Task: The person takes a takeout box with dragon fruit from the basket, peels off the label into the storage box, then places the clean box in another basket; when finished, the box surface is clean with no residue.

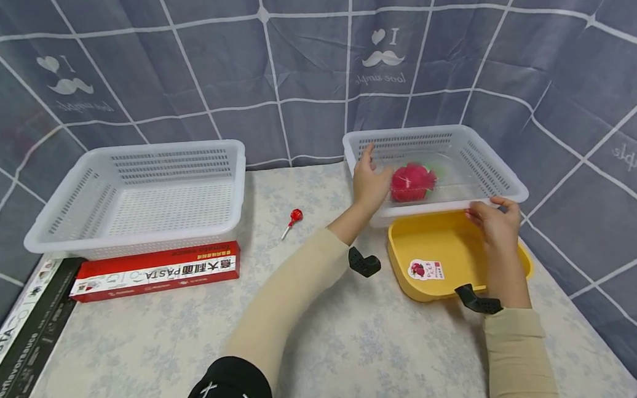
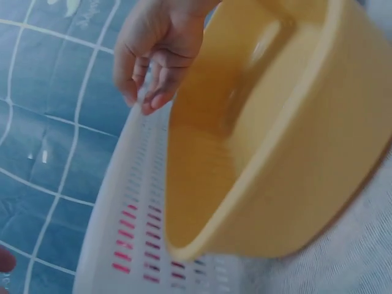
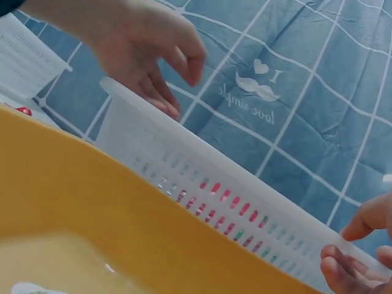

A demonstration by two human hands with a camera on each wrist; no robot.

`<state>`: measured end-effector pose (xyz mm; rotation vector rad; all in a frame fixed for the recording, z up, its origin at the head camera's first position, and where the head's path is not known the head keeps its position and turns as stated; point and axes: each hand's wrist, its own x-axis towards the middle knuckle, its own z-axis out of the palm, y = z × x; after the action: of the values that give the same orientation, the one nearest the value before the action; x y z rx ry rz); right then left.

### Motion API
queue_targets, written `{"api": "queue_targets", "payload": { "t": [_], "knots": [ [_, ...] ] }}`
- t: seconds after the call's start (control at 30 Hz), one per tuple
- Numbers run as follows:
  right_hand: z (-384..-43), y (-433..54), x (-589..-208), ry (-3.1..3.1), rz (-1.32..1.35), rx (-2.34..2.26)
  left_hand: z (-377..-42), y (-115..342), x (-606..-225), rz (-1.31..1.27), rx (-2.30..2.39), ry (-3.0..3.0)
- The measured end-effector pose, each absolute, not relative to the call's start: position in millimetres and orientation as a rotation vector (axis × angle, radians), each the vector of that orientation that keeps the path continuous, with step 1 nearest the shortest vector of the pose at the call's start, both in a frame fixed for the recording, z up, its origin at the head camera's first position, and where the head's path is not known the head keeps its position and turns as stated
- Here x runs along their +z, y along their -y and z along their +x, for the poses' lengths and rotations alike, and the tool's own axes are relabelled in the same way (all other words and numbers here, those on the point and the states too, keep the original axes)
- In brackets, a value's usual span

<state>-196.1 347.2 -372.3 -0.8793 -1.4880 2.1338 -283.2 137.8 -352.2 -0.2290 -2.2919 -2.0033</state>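
Note:
A white slotted basket [image 1: 491,171] stands at the back right. In it lies a pink-red, fruit-like thing [image 1: 413,182] with green tips, under or inside clear plastic. My right hand [image 1: 498,223] pinches the basket's front rim near its right corner, also seen in the right wrist view. At the basket's left end is my left hand [image 1: 371,183], its fingers extended over the rim and holding nothing visible. Directly in front of the basket sits a yellow tub [image 1: 449,245] with a fruit sticker [image 1: 426,270] inside; my right forearm crosses over it.
A larger white basket [image 1: 174,203] stands at the back left. In front of it lies a red pasta box [image 1: 157,272], with a dark pasta box [image 1: 24,349] along the left edge. A red lollipop [image 1: 292,222] lies mid-table. A grey checked curtain [image 1: 309,70] hangs behind.

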Motion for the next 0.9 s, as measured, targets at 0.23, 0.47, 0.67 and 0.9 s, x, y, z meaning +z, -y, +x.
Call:
{"api": "queue_targets", "payload": {
  "t": [0.23, 0.47, 0.67, 0.9],
  "knots": [
    [-191, -357, -367, 1.713, -0.895, 2.019, -281, -105, -353, -0.235, -1.967, 2.318],
    [-179, -363, -349, 1.817, -0.815, 1.941, -274, -62, -347, -0.342, -1.889, 2.366],
    [-167, -349, -332, 1.85, -0.648, 1.975, -264, -24, -332, -0.464, -1.864, 2.384],
    [-145, -313, -311, 1.819, -0.435, 1.947, -250, 15, -317, -0.527, -1.744, 2.407]
  ]
}}
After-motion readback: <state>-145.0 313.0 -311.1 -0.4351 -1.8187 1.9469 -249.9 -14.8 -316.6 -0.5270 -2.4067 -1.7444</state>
